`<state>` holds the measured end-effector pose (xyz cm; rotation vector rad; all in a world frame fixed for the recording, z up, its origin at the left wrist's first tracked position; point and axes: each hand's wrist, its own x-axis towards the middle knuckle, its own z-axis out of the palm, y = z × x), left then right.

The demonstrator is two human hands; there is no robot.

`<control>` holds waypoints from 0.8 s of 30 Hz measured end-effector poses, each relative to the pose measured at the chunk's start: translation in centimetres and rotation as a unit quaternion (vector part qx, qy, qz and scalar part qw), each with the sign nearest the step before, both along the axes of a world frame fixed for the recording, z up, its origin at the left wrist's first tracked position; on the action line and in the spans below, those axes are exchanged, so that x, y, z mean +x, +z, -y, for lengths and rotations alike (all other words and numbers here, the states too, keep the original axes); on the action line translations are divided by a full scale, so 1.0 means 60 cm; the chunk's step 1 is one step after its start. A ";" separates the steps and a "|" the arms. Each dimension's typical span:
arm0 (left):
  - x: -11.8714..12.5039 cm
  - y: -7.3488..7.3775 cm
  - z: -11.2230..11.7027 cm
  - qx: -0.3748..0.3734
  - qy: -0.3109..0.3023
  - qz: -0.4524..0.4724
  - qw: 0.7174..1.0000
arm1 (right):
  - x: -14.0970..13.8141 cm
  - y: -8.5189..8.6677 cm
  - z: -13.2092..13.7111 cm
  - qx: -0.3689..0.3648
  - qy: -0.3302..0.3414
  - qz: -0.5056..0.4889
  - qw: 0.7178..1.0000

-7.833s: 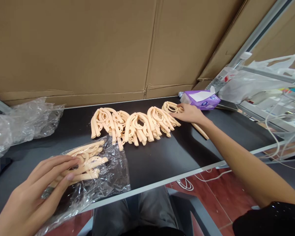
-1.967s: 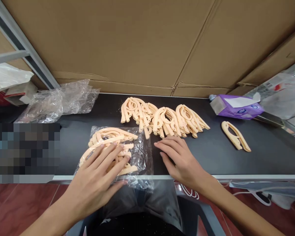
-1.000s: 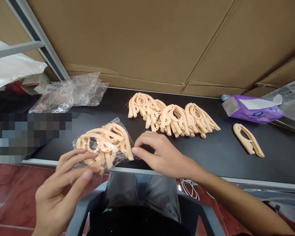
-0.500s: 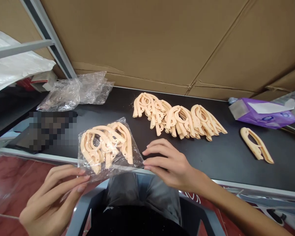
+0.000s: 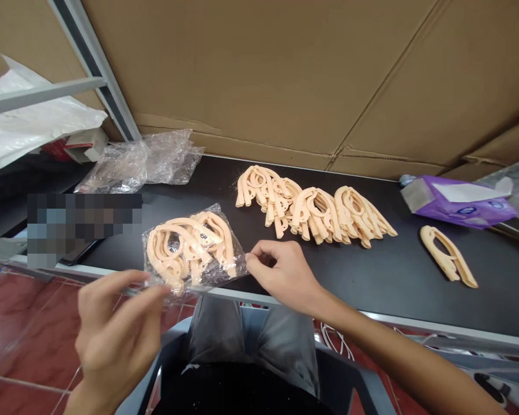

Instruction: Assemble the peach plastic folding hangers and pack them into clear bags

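Observation:
Folded beige plastic hangers lie inside a clear plastic bag (image 5: 214, 279) at the near edge of the black tabletop. My right hand (image 5: 285, 274) pinches the bag's right corner between thumb and curled index finger. At the lower left edge of the bag is my left hand (image 5: 116, 328), slightly blurred, its thumb and index finger closed on the film. Beyond the bag, a pile of folded beige hangers (image 5: 315, 213) lies in overlapping stacks. One single folded hanger (image 5: 447, 256) rests apart on the right.
Crumpled clear bags (image 5: 151, 161) lie at the back left, beside a metal shelf post (image 5: 112, 98). A purple tissue pack (image 5: 462, 202) sits at the back right. Cardboard (image 5: 263, 80) walls the rear of the black table (image 5: 358, 282). A pixelated patch covers something at left.
My right hand's fingers have curled into a pinch at the bag's corner. My left hand has shifted right and turned more upright along the bag's edge. The bag lies slightly flatter.

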<state>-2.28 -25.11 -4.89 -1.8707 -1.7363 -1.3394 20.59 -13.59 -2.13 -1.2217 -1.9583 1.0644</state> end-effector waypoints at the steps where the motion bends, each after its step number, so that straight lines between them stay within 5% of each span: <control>1: -0.004 0.005 0.000 -0.017 -0.032 -0.082 0.996 | -0.001 0.000 -0.002 -0.007 -0.004 0.004 1.000; 6: -0.027 0.023 -0.010 -0.071 -0.113 -0.242 0.961 | 0.000 -0.004 -0.009 -0.034 -0.011 -0.025 0.999; 14: -0.049 0.042 -0.025 -0.031 -0.204 -0.228 0.952 | 0.038 0.016 0.007 -0.059 0.101 -0.015 0.993; 19: -0.019 0.105 -0.059 -0.050 -0.195 -0.137 0.970 | 0.090 0.040 0.021 0.013 0.141 -0.063 0.988; 24: 0.056 0.186 -0.111 0.002 -0.202 -0.128 0.971 | 0.120 0.047 0.018 0.084 0.038 -0.188 0.978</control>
